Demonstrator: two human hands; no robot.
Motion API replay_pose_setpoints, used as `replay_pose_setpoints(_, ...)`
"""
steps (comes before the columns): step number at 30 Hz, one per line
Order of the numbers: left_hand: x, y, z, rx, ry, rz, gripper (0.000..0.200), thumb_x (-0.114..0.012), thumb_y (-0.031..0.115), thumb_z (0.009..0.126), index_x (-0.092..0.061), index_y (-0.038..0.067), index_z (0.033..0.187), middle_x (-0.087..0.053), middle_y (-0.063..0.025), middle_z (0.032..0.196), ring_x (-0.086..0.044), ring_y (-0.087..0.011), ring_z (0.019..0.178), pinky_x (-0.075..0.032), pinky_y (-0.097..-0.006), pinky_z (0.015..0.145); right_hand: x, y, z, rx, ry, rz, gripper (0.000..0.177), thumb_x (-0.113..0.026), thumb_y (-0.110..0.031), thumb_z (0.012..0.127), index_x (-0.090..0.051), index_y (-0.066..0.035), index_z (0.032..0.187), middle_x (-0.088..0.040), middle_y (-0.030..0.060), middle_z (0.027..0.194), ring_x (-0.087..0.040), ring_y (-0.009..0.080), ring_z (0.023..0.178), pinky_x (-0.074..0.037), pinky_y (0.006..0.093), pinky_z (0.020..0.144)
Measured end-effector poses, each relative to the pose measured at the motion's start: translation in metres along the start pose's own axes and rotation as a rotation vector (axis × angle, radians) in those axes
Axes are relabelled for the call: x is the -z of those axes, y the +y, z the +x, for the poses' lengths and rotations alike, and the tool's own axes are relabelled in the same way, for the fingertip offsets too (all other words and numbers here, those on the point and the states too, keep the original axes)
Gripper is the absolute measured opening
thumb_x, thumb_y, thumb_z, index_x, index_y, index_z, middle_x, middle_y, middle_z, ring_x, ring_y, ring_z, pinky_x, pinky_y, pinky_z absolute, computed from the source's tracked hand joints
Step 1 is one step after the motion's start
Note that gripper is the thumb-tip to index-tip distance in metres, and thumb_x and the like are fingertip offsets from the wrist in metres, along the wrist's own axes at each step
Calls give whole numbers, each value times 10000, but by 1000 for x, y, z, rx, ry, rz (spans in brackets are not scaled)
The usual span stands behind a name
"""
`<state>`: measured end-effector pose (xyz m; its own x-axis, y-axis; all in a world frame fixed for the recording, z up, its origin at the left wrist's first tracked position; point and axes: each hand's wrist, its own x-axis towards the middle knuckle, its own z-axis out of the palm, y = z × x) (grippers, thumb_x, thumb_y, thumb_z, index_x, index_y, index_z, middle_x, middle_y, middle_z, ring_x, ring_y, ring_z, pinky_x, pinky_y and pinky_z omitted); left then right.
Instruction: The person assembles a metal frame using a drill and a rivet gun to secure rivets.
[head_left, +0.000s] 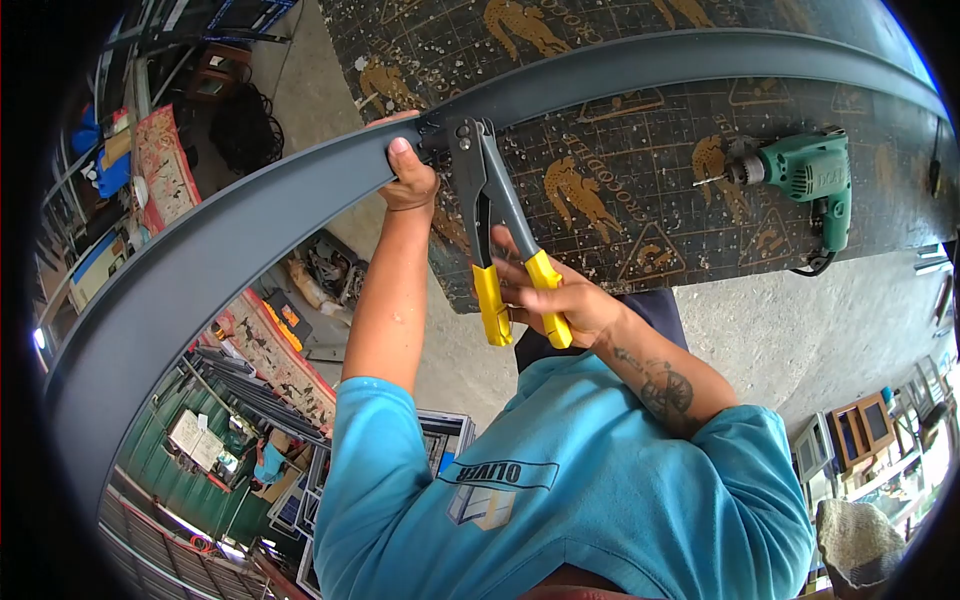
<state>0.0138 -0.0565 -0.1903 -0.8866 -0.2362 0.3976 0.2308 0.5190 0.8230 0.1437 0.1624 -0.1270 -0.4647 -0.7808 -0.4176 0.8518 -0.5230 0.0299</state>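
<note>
A: Firstly, where was the riveter?
B: Its head was at the grey metal profile; the left hand clasped the profile, the right hand grasped the parted handles, near the tabletop corner.
A: Best practice?
B: Square head, steady profile, presumably, mattered most.

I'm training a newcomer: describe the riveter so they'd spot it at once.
From the black table, follow the grey bar to the left hand. Just beside that hand, the riveter reaches down the picture to the right hand. Two yellow handles set it apart from the green drill.
</note>
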Motion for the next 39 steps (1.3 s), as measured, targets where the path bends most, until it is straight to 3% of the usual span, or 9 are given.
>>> replay_pose_setpoints(4,-2,-3,-1,8,24,7,481,-439,385,874,-603,-67,896,-642,-161,807,-620,-255,693,-505,-324,660,1,1,3,-129,-12,-38,943,-472,-661,871,-211,26,1462,-435,185,1383,-441,276,1271,-341,429,1061)
replay_pose_setpoints(8,-3,0,0,9,15,-36,482,-438,385,877,-572,-77,906,-636,-175,788,-619,-257,675,-509,-331,647,-3,-4,7,-145,-33,-176,842,-471,-657,874,-369,6,1381,-552,167,1244,-545,243,1134,-418,399,972)
replay_pose_setpoints(14,-1,1,-1,45,-4,24,510,-437,422,857,-564,-71,884,-641,-186,824,-627,-269,739,-509,-344,709,-22,13,31,-12,284,-278,175,-634,-62,737,-550,-7,880,-592,95,711,-575,189,607,-474,337,583)
replay_pose_setpoints(19,2,1,-1,-39,-26,62,466,-440,384,889,-585,-58,890,-644,-172,824,-624,-273,727,-502,-350,687,-20,10,24,-26,280,-256,167,-619,-56,749,-541,-8,889,-608,90,773,-593,184,696,-479,320,639)
replay_pose_setpoints(25,1,-10,-2,-28,14,46,451,-441,372,891,-594,-52,878,-642,-167,810,-625,-293,729,-503,-366,700,-8,-48,-15,420,445,-683,782,-709,68,708,-396,-21,1419,-606,95,1137,-588,131,795,-511,253,697)
replay_pose_setpoints(28,2,-11,-5,-19,32,43,444,-440,367,892,-603,-46,874,-640,-164,807,-622,-305,722,-500,-377,704,-17,-101,-34,90,322,-690,627,-690,11,809,-441,-31,1383,-659,63,973,-525,66,506,-446,216,434)
replay_pose_setpoints(34,2,-10,-5,9,22,71,479,-444,405,884,-635,-33,851,-643,-155,811,-620,-300,748,-490,-382,717,-33,-114,-34,62,325,-826,615,-710,-22,806,-460,-17,1367,-629,25,778,-506,62,469,-423,225,404)
replay_pose_setpoints(37,3,-11,-4,7,-2,68,480,-446,405,883,-637,-34,852,-645,-156,819,-621,-299,761,-489,-380,722,-22,-62,-12,280,477,-549,578,-741,-53,791,-512,17,1318,-633,47,869,-581,106,642,-476,231,562)
replay_pose_setpoints(39,1,-6,-2,15,2,75,479,-444,403,885,-638,-33,847,-646,-155,822,-620,-296,764,-488,-377,721,-8,-40,-3,91,467,-322,524,-742,-168,823,-549,13,1274,-634,69,987,-595,129,855,-485,280,745)
